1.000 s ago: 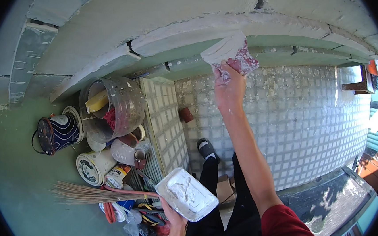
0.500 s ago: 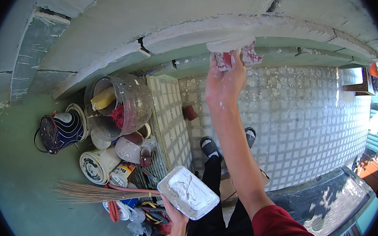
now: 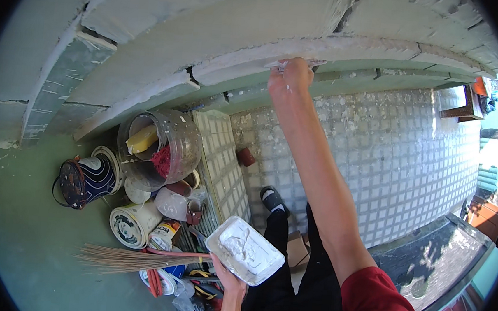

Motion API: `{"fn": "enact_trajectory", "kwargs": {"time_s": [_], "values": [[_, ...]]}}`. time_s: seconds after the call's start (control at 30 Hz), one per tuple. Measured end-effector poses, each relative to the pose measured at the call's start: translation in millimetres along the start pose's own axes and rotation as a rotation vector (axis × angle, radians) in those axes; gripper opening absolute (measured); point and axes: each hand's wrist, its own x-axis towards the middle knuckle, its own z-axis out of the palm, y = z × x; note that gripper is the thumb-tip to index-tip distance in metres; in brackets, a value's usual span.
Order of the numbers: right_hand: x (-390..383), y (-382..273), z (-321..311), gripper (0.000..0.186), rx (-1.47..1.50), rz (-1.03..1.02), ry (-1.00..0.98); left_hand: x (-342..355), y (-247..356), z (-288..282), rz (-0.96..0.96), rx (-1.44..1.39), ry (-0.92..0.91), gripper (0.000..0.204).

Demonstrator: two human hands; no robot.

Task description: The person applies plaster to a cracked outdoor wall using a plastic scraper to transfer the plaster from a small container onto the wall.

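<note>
My right hand [image 3: 292, 78] reaches up to a whitened ledge [image 3: 351, 46] along the wall, closed around a putty-coated spreader [image 3: 320, 62] that lies against the ledge's face and is mostly hidden behind my fingers. My left hand [image 3: 227, 271] grips a white rectangular tray [image 3: 244, 247] from below and the side, low in front of my body; thick white paste is smeared inside it. A twig broom [image 3: 121, 258] lies just left of the tray. The wall [image 3: 213, 12] above has pale patched seams and dark cracks.
At left are a clear tub [image 3: 175, 164] with sponge and red cloth, buckets [image 3: 89, 178], cans and tools beside a tiled step [image 3: 219, 159]. Grid-tiled floor [image 3: 378, 154] stretches right, with a red-brown cup [image 3: 246, 156]. A dark counter [image 3: 427, 263] is at lower right, furniture [image 3: 466, 105] at far right.
My right hand has turned and moved slightly left, taking the spreader from face-visible to nearly edge-on against the ledge. The tray stays low in my left hand.
</note>
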Motion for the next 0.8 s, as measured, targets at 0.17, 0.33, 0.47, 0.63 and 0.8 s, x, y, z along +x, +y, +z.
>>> {"fn": "enact_trajectory", "kwargs": {"time_s": [0.17, 0.33, 0.47, 0.63, 0.8], "values": [[-2, -22, 9, 0.029, -0.059, 0.06, 0.056, -15, 6, -8, 0.006, -0.003, -0.071, 0.068], [33, -14, -13, 0.034, -0.015, 0.022, -0.019, -20, -5, -11, 0.019, 0.014, -0.061, 0.068], [74, -24, -47, 0.033, -0.008, 0.098, -0.128, -22, -20, -24, 0.017, 0.022, -0.082, 0.067], [79, -41, -123, 0.035, 0.024, 0.258, -0.228, -23, -36, -26, 0.018, 0.057, -0.006, 0.067], [57, -68, -171, 0.027, -0.108, 0.093, -0.209, -11, -52, -36, 0.022, 0.057, -0.029, 0.066]]}}
